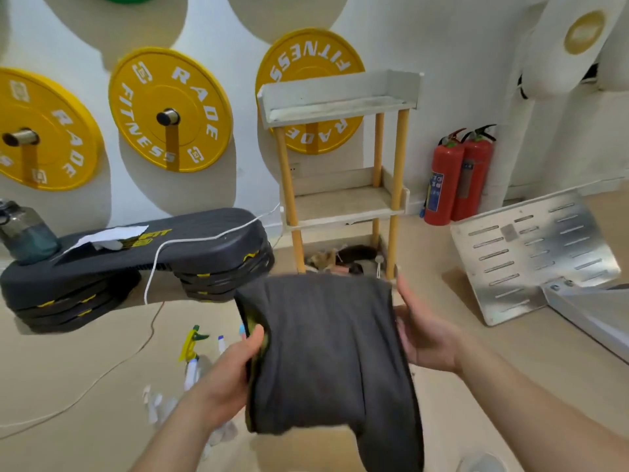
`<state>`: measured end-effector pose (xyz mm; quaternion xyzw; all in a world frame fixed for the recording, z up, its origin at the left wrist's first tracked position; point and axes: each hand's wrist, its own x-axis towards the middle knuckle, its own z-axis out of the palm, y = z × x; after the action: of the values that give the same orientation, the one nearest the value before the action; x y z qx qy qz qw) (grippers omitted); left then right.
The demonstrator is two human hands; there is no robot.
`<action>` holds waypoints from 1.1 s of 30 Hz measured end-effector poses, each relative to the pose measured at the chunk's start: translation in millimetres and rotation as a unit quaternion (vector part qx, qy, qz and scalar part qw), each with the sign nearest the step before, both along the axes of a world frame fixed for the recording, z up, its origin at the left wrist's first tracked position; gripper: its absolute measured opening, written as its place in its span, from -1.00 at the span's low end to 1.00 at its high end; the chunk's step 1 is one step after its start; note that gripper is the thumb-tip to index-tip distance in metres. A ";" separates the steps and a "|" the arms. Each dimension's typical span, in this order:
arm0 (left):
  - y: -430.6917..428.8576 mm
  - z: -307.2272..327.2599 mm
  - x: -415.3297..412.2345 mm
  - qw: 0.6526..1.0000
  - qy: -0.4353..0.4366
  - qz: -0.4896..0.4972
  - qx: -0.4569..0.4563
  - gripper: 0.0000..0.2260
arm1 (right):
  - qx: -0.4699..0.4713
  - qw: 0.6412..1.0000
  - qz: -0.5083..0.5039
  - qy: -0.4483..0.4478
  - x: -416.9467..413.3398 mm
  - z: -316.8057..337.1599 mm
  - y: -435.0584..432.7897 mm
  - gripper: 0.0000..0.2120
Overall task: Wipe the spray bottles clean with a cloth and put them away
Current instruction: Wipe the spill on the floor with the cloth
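A big dark grey cloth (326, 352) is held up in the air, near and in the middle. It is soft and folded over, with a bit of yellow-green showing at its left edge. The bottom part hangs down.

The left hand (235, 366) pinches the left edge, thumb on top and fingers tucked under. The right hand (425, 338) holds the right edge, with its fingers curled behind the cloth and its thumb pointing up.

The spray bottles (192, 356) are down on the floor (85, 369), near and to the left of the cloth. One has a yellow top with a green tip. The others are white or clear and blurry, and the left arm hides part of them.

The floor is a pale sandy colour. A thin white cord (153, 277) runs across it. Far in the middle stands a small shelf (340, 97) with yellow legs, against a white wall (459, 63). Round yellow weight plates (170, 110) hang on the wall to the left. A black step (136, 253) sits on the far left. Two red fire extinguishers (456, 178) stand right of the shelf. A shiny metal plate (531, 253) with slots is on the right.
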<state>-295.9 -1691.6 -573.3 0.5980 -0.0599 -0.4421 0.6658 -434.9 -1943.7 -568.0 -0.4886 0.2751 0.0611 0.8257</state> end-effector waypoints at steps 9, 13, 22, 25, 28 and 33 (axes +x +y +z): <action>18.5 -74.7 35.6 0.955 -0.046 0.100 0.276 -0.71 | -0.442 0.858 0.118 0.232 32.0 -30.7 6.7 -0.64; 11.9 -53.6 25.5 0.962 -0.120 0.083 0.232 -0.71 | -0.538 0.812 0.119 0.194 33.7 -14.7 -5.0 -0.32; -16.9 37.8 34.6 0.731 -0.530 -0.239 0.358 -0.80 | -0.704 0.648 0.289 0.028 41.9 35.4 -34.7 -0.75; -23.3 62.7 70.9 0.691 -0.613 -0.119 0.364 -0.84 | -0.706 0.673 0.219 0.016 59.0 44.2 -52.1 -0.95; -17.7 89.3 121.3 0.773 -0.558 -0.036 0.300 -0.80 | -0.569 0.812 0.126 -0.015 85.2 60.6 -64.8 -0.80; -41.1 76.0 207.3 0.969 -0.246 0.032 0.017 -0.65 | -0.168 0.979 -0.083 -0.077 190.1 59.3 -66.7 -0.84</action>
<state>-88.6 -1732.7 -497.3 0.7015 -0.1949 -0.2605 0.6341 -244.8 -2010.4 -508.7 -0.5993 0.2566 -0.0932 0.7526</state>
